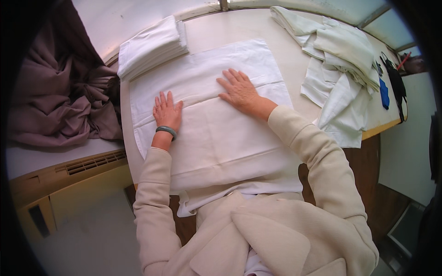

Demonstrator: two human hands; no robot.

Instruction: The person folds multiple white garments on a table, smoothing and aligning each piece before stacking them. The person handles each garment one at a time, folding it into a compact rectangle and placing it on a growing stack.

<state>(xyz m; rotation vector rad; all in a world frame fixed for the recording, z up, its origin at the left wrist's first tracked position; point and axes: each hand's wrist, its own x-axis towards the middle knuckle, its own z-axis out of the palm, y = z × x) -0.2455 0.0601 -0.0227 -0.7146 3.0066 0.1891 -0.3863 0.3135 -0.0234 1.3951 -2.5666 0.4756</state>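
Note:
A white cloth with crosswise creases lies spread on the table in front of me. Its near edge hangs over the table's front, against my beige jacket. My left hand, below which a dark bangle circles the wrist, rests palm down on the cloth's left part, fingers apart. Farther out and to the right, my right hand also lies flat on the cloth beside a crease, its fingers spread. Neither hand grips anything.
A neat stack of folded white cloths sits at the far left. On the right lies a loose heap of white cloths, partly over the table edge. Beyond it are a blue object and a black strapped item. Brownish-purple fabric is bunched at left.

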